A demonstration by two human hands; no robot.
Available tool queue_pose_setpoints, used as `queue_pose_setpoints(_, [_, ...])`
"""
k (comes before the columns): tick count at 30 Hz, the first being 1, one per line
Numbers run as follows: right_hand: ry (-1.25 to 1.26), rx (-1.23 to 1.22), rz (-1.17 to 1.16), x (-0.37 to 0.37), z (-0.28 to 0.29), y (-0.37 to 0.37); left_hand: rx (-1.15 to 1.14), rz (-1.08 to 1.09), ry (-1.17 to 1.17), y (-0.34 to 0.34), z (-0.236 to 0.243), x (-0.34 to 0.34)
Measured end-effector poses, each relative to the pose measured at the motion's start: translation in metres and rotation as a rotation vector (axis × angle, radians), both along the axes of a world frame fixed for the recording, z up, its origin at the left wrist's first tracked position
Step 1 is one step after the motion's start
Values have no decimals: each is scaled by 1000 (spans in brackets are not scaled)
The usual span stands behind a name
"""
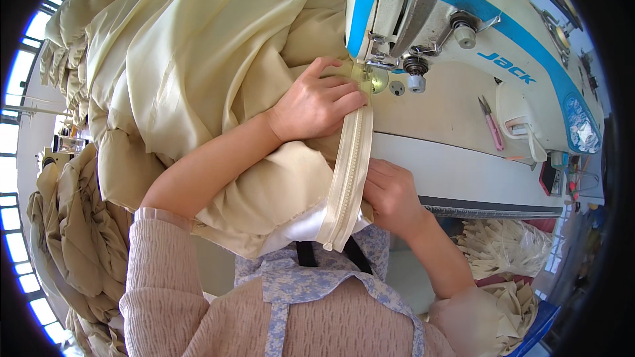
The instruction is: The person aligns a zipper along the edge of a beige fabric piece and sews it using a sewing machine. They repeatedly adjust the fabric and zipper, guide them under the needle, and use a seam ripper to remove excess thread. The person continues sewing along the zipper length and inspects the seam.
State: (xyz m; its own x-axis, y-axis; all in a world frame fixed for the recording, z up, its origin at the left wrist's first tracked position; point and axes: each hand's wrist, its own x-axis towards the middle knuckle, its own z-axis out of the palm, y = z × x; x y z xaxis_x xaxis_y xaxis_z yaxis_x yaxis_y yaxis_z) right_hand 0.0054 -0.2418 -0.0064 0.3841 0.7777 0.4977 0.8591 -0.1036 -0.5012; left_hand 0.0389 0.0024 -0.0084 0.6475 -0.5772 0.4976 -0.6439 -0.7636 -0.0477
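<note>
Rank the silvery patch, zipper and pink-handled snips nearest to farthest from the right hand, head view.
1. Zipper: right hand's left side.
2. Pink-handled snips: on the table, right.
3. Silvery patch: on the machine, far right.

Bright daylight comes through dark-barred windows (9, 218) down the left edge; a pale worktable (436, 116) spans the centre right

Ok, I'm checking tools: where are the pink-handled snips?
In the head view's right half, the pink-handled snips lie on the beige surface below the sewing machine's arm.
</note>
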Motion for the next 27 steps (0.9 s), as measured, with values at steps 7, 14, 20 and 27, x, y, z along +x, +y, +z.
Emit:
queue_pose_setpoints(7, [46,-34,8,11,5,3,-115,-155,30,10,8,19])
queue_pose_setpoints(14, [287,0,209,-13,5,-18,-321,313,-93,103,85,71])
queue_pose_setpoints(20, [278,-84,176,-22,-5,-17,-160,1319,285,241,107,160])
queue_pose_setpoints(27, [198,-163,130,-29,1,-10,-466,1157,246,301,79,126])
